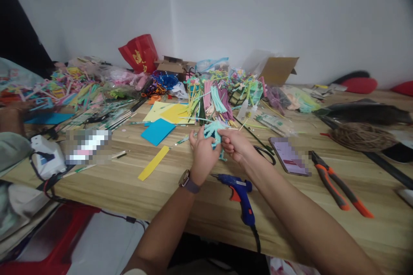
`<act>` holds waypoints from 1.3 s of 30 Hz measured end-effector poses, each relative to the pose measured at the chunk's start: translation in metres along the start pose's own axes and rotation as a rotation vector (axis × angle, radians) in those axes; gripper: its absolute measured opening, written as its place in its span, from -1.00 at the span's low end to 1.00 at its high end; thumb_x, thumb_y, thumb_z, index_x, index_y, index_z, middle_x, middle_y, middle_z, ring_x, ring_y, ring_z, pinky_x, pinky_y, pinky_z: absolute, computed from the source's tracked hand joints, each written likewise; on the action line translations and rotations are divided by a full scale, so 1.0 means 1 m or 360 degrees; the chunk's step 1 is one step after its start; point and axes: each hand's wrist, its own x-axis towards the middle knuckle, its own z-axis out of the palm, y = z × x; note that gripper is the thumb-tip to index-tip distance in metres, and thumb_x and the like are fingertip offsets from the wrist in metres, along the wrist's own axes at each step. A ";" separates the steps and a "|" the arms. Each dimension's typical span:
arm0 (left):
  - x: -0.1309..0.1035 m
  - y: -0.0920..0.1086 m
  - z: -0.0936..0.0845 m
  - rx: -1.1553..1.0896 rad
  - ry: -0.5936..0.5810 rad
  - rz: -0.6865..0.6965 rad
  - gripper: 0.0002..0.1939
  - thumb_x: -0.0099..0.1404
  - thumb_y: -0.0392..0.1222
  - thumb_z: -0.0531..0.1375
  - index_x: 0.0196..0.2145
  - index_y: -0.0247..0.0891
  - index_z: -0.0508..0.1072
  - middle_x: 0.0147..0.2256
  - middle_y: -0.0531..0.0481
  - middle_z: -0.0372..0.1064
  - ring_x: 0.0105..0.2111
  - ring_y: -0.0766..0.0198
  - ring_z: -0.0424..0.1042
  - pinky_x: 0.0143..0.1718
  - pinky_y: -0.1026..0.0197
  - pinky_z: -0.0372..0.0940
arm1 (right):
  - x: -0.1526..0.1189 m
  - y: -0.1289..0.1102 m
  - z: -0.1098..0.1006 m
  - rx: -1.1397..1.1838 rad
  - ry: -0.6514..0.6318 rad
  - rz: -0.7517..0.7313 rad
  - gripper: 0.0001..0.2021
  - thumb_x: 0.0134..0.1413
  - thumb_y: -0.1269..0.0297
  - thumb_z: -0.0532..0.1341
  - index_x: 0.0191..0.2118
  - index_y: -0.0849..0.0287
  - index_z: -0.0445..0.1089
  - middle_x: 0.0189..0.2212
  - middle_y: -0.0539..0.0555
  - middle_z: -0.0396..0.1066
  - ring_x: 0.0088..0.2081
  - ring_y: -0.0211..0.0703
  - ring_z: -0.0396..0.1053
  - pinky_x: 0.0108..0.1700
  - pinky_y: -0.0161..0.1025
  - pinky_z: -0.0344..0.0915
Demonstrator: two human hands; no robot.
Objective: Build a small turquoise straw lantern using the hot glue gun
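Near the middle of the wooden table, a mint-green fuzzy craft piece with a dark centre is held between both hands. My left hand, with a watch at the wrist, has its fingers curled round the piece's left and lower side. On the right side, my right hand pinches the piece's edge, its fingers closed. Just below the hands lies a blue glue gun with an orange trigger. Blue paper and a yellow strip are left of my left hand.
Bundled pipe cleaners are heaped behind the hands. A phone, orange-handled pliers and brown twine lie to the right. Another person's arm shows at the far left, near a white device.
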 end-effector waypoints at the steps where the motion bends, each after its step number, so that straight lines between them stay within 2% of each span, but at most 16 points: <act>1: 0.000 0.000 0.000 0.0000 -0.0001 0.0002 -0.89 0.14 -0.18 0.22 -0.44 -0.25 0.52 0.23 -0.18 0.16 0.26 -0.09 0.02 0.21 -0.21 -0.02 | 0.001 0.001 -0.002 -0.0020 -0.0005 -0.0021 -0.69 0.10 0.45 0.14 -0.63 0.17 0.11 -0.86 -0.21 0.05 -0.85 -0.52 -0.13 -0.82 -0.55 -0.24; 11: -0.002 0.000 -0.001 0.0023 0.0057 0.0082 -0.85 0.18 -0.17 0.21 -0.48 -0.27 0.49 0.20 -0.27 0.19 0.27 0.02 0.06 0.28 -0.16 -0.14 | 0.010 0.008 -0.006 -0.0168 -0.0017 -0.0173 -0.59 -0.01 0.33 0.23 -0.76 0.16 0.08 -0.92 -0.16 -0.01 -0.88 -0.50 -0.13 -0.83 -0.50 -0.27; 22: -0.006 0.004 0.003 0.0030 0.0164 0.0113 -0.83 0.20 -0.17 0.21 -0.51 -0.26 0.46 0.21 -0.30 0.17 0.27 0.00 0.05 0.26 -0.21 -0.11 | 0.011 0.014 -0.009 -0.0012 -0.0094 -0.0273 -0.68 -0.17 0.27 0.29 -0.71 0.14 0.13 -0.90 -0.18 0.04 -0.88 -0.49 -0.10 -0.83 -0.48 -0.23; 28: -0.006 0.006 0.001 0.0019 0.0141 0.0075 -0.84 0.19 -0.19 0.22 -0.52 -0.28 0.46 0.21 -0.33 0.16 0.27 0.00 0.06 0.28 -0.19 -0.13 | 0.012 0.016 -0.007 0.0008 -0.0094 -0.0271 -0.67 -0.20 0.24 0.31 -0.69 0.13 0.13 -0.90 -0.18 0.04 -0.88 -0.48 -0.10 -0.83 -0.48 -0.22; 39: -0.007 0.006 0.000 -0.0002 0.0155 0.0109 -0.86 0.18 -0.22 0.22 -0.51 -0.26 0.44 0.20 -0.26 0.19 0.27 0.01 0.06 0.27 -0.20 -0.12 | 0.012 0.018 -0.006 0.0037 -0.0078 -0.0293 -0.68 -0.20 0.26 0.31 -0.70 0.14 0.14 -0.91 -0.18 0.05 -0.88 -0.49 -0.10 -0.83 -0.49 -0.22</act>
